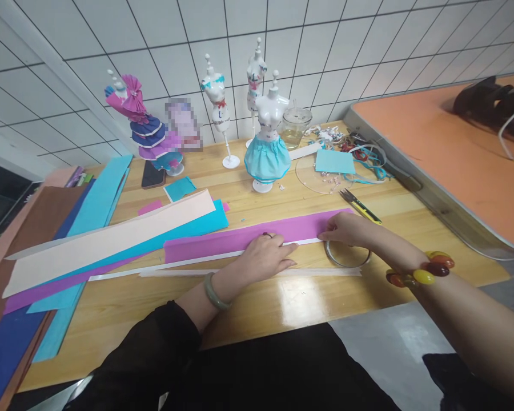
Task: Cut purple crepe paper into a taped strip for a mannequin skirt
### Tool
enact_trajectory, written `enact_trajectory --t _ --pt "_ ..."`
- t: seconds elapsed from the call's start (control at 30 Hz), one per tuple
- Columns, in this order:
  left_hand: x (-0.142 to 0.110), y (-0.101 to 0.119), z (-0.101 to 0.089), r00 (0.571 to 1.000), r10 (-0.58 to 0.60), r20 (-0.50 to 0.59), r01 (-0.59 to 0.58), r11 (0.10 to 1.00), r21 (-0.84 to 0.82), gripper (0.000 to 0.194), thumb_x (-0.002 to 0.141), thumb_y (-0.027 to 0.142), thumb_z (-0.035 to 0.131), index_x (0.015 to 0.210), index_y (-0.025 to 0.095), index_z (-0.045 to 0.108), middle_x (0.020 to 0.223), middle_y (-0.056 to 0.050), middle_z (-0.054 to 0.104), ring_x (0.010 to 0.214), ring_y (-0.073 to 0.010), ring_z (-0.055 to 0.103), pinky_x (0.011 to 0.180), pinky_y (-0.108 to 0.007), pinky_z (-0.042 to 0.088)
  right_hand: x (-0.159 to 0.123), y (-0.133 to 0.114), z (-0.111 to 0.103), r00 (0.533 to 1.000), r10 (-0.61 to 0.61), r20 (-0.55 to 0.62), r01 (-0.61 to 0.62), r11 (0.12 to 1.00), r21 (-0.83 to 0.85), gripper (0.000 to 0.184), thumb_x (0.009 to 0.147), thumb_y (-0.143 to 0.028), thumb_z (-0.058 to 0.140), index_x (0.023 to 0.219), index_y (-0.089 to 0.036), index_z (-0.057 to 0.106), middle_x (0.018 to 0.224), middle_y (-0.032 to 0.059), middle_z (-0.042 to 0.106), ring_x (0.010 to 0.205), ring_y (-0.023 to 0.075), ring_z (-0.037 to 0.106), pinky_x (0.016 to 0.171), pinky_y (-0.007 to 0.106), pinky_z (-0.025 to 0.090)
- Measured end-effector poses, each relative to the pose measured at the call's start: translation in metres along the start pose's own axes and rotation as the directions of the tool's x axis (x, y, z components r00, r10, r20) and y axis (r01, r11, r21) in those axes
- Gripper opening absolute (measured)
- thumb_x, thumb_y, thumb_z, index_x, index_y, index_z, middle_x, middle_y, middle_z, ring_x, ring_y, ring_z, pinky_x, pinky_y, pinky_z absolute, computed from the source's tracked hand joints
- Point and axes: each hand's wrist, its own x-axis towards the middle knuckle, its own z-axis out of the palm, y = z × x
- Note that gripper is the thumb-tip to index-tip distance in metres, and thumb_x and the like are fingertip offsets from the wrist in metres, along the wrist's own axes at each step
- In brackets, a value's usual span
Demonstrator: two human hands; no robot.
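A purple paper strip (223,240) lies across the table, with a narrow white strip (205,259) running along its near edge. My left hand (265,257) rests on the purple strip and its white edge, fingers stretched out and holding nothing. At the right end, my right hand (342,229) has its fingertips pinched together on the white strip. Just below that hand is a thin ring (348,264) that looks like a tape roll, partly hidden by the wrist. A second pale strip (325,272) lies nearer to me, passing behind my left hand.
Cream paper (111,237) and blue, purple and brown sheets are piled at left. A dress form in a turquoise skirt (268,160) stands behind, beside other forms. A yellow-black cutter (362,206), a glass bowl (297,123) and an orange-topped surface (432,148) are at right.
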Motion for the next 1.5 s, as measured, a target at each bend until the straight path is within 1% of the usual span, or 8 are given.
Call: enact_trajectory --t 0.2,0.33,0.47,0.67,0.9,1.1,1.27,1.5 --pt "0.007 0.003 -0.001 0.999 -0.021 0.043 0.019 0.999 0.046 0.051 0.086 0.058 0.035 0.125 0.027 0.045 0.085 -0.006 0.057 0.079 -0.0205 0.056 0.065 -0.03 0.039 0.005 0.004 0.0 0.999 -0.021 0.034 0.02 1.0 0.018 0.028 0.072 -0.044 0.057 0.061 -0.018 0.06 0.048 -0.0003 0.052 0.045 0.0128 0.049 0.046 0.026 0.032" --pt "0.015 0.01 -0.006 0.998 -0.027 0.057 0.022 0.995 0.095 0.055 0.082 0.061 0.04 0.118 0.022 0.05 0.084 -0.008 0.06 0.079 -0.0226 0.058 0.064 -0.03 0.04 0.007 0.005 -0.001 0.997 -0.043 0.063 0.039 0.997 0.068 0.03 0.073 -0.043 0.058 0.058 -0.018 0.057 0.046 -0.0014 0.047 0.042 0.0114 0.045 0.044 0.025 0.032" --pt "0.031 0.024 -0.009 1.0 0.014 0.0 -0.014 0.992 0.128 0.047 0.082 0.055 0.047 0.101 0.014 0.057 0.086 -0.011 0.06 0.084 -0.0253 0.058 0.064 -0.032 0.042 0.009 0.007 -0.001 0.995 -0.056 0.086 0.045 0.991 0.127 0.035 0.07 -0.049 0.061 0.055 -0.018 0.056 0.045 -0.0012 0.046 0.041 0.0108 0.043 0.043 0.025 0.034" --pt "0.054 0.037 0.0 0.994 0.08 -0.073 -0.074 0.994 0.084 0.04 0.087 0.045 0.046 0.1 0.009 0.055 0.089 -0.011 0.059 0.084 -0.0235 0.058 0.069 -0.033 0.044 0.009 0.008 0.0 0.994 -0.081 0.074 0.065 0.979 0.195 0.037 0.068 -0.052 0.063 0.055 -0.018 0.057 0.045 -0.0007 0.046 0.042 0.0105 0.043 0.042 0.024 0.035" --pt "0.053 0.037 0.01 0.995 0.085 -0.061 -0.079 0.993 0.086 0.043 0.088 0.045 0.043 0.108 0.008 0.051 0.093 -0.011 0.056 0.085 -0.0233 0.056 0.071 -0.034 0.044 0.001 0.014 -0.005 0.988 -0.101 0.12 0.06 0.95 0.305 0.036 0.076 -0.046 0.053 0.052 -0.019 0.051 0.046 0.0 0.047 0.04 0.011 0.045 0.043 0.025 0.038" --pt "0.053 0.034 0.013 0.991 0.111 -0.079 -0.106 0.992 0.071 0.047 0.088 0.047 0.041 0.113 0.008 0.048 0.094 -0.011 0.057 0.087 -0.0233 0.055 0.075 -0.034 0.042 -0.018 0.013 -0.013 0.973 -0.169 0.16 0.068 0.864 0.498 0.038 0.076 -0.044 0.053 0.049 -0.02 0.044 0.044 -0.0034 0.041 0.038 0.0083 0.038 0.043 0.024 0.036" --pt "0.053 0.033 0.013 0.991 0.11 -0.071 -0.105 0.992 0.074 0.049 0.089 0.047 0.039 0.118 0.008 0.045 0.095 -0.012 0.057 0.088 -0.0235 0.055 0.076 -0.034 0.042 -0.022 0.015 -0.017 0.99 -0.068 0.124 -0.001 0.873 0.487 0.023 0.075 -0.041 0.056 0.08 -0.019 0.062 0.049 -0.0049 0.044 0.039 0.0082 0.039 0.039 0.022 0.034" --pt "0.052 0.032 0.009 0.989 0.133 -0.069 -0.128 0.989 0.072 0.048 0.089 0.046 0.04 0.116 0.007 0.046 0.096 -0.012 0.057 0.091 -0.024 0.055 0.076 -0.034 0.042 -0.023 0.036 -0.028 0.994 0.105 0.021 -0.106 0.95 0.295 0.027 0.067 -0.044 0.063 0.072 -0.018 0.065 0.052 0.0 0.052 0.043 0.0109 0.047 0.041 0.024 0.037"
